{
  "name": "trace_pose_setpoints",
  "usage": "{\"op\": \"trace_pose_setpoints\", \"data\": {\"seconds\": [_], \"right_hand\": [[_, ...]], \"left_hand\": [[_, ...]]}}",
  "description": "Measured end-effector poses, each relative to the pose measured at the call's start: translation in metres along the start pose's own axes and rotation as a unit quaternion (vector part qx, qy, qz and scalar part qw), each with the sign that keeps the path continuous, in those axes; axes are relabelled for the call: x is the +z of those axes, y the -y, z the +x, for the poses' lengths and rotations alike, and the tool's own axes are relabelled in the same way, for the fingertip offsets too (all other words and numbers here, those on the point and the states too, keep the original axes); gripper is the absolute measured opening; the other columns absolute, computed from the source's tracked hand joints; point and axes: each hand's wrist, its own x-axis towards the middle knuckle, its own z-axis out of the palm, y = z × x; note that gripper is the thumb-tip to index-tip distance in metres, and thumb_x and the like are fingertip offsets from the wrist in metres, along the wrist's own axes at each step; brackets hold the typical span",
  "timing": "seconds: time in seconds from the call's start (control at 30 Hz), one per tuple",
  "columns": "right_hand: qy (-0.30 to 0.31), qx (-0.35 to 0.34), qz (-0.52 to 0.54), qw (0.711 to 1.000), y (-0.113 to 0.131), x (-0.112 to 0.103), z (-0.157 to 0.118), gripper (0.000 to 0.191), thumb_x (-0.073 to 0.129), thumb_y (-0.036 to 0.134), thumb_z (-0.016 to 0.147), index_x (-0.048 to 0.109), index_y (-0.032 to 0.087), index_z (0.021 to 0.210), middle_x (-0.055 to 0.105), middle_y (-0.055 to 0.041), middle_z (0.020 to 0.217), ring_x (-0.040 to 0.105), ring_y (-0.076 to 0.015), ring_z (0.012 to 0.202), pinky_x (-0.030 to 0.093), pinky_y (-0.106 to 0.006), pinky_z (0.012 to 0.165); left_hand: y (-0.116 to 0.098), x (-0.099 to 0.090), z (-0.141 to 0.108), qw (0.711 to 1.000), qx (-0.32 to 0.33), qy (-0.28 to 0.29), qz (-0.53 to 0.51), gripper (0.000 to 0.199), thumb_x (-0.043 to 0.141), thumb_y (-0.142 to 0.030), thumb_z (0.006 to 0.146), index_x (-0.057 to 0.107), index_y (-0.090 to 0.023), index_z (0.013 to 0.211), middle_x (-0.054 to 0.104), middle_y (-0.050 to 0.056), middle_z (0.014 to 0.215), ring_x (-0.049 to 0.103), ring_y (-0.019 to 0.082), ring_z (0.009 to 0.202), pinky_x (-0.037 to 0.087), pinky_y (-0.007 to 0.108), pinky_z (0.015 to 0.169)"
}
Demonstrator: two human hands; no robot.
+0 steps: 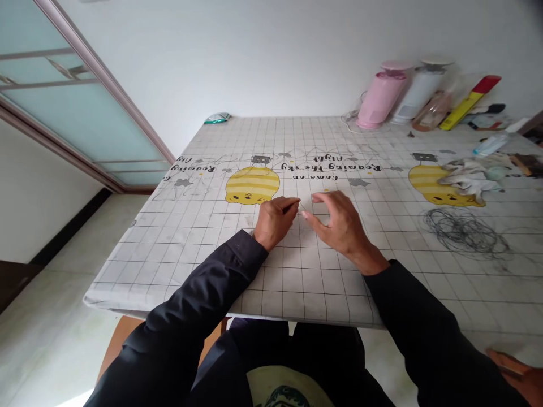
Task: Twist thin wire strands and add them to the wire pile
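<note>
The left hand [275, 224] has its thumb and forefinger pressed together, pinching what looks like a thin strand [301, 206], so fine that its full length cannot be made out; it pokes out past the fingertips toward the other hand. The right hand [339, 226] is just beside it, thumb and forefinger spread apart, facing the strand, and whether it touches the strand cannot be told. Both wrists come out of dark sleeves [203, 294], and the hands are low over the near half of the worktop [322, 282], which has a white checked cover [148, 265]. Just beyond the left hand, a yellow striped bear [252, 183] is printed on that cover, with black lettering [335, 167] running to its right. Well off to the right lies a loose tangle of dark, thin wire or thread [466, 233], and near its far side a crumpled whitish cloth [470, 175] partly covers a second printed bear. Toward the far right edge, against the wall [271, 62], stand a pink cylinder [382, 96], a white cylinder [418, 93] leaning close by, a clear container [435, 110] and a slanting yellow-and-red box [469, 104]. A green and white packet [218, 118] lies at the far left corner.
</note>
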Motion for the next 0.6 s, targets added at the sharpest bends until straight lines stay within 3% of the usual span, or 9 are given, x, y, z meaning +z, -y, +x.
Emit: {"op": "trace_pose_setpoints", "data": {"seconds": [0.1,0.17,0.33,0.47,0.6], "right_hand": [[0.057,0.029,0.032,0.997,-0.002,0.008,-0.001,0.014,0.065,0.028,0.104,0.074,0.024,0.114,0.08,-0.0085,0.099,0.075,-0.0293,0.094,0.059,-0.049,0.09],[0.082,0.052,0.051,0.994,-0.005,0.009,-0.002,0.02,0.06,0.022,0.106,0.076,0.025,0.116,0.08,-0.0081,0.099,0.074,-0.0282,0.093,0.059,-0.046,0.088],[0.105,0.059,0.056,0.991,-0.002,0.006,-0.002,0.028,0.056,0.019,0.105,0.079,0.027,0.119,0.075,-0.0089,0.097,0.07,-0.0274,0.091,0.056,-0.042,0.079],[0.114,0.038,0.055,0.991,0.0,0.011,0.0,0.028,0.055,0.013,0.101,0.079,0.025,0.108,0.074,-0.0092,0.096,0.068,-0.0269,0.092,0.054,-0.041,0.08],[0.116,0.022,0.037,0.992,0.001,0.017,0.005,0.024,0.054,0.008,0.098,0.072,0.023,0.09,0.069,-0.0084,0.087,0.063,-0.0253,0.086,0.049,-0.039,0.076]], "left_hand": [[-0.002,0.001,-0.004,0.991,0.092,0.021,0.097,0.021,0.069,-0.018,0.1,0.088,-0.022,0.107,0.079,0.006,0.086,0.07,0.019,0.078,0.056,0.033,0.079],[-0.005,0.0,-0.005,0.989,0.102,0.03,0.1,0.021,0.07,-0.017,0.098,0.089,-0.023,0.104,0.078,0.007,0.086,0.07,0.021,0.081,0.054,0.034,0.082],[-0.009,0.001,-0.005,0.992,0.068,0.034,0.098,0.019,0.069,-0.017,0.093,0.087,-0.023,0.091,0.076,0.007,0.082,0.065,0.023,0.078,0.05,0.035,0.081],[-0.007,0.003,-0.005,0.994,0.005,0.032,0.101,0.018,0.07,-0.018,0.089,0.081,-0.02,0.074,0.073,0.007,0.073,0.063,0.023,0.078,0.05,0.035,0.079],[-0.006,0.004,-0.004,0.998,-0.022,-0.003,0.065,0.014,0.074,-0.017,0.083,0.078,-0.019,0.07,0.074,0.007,0.072,0.067,0.024,0.08,0.051,0.033,0.074]]}}
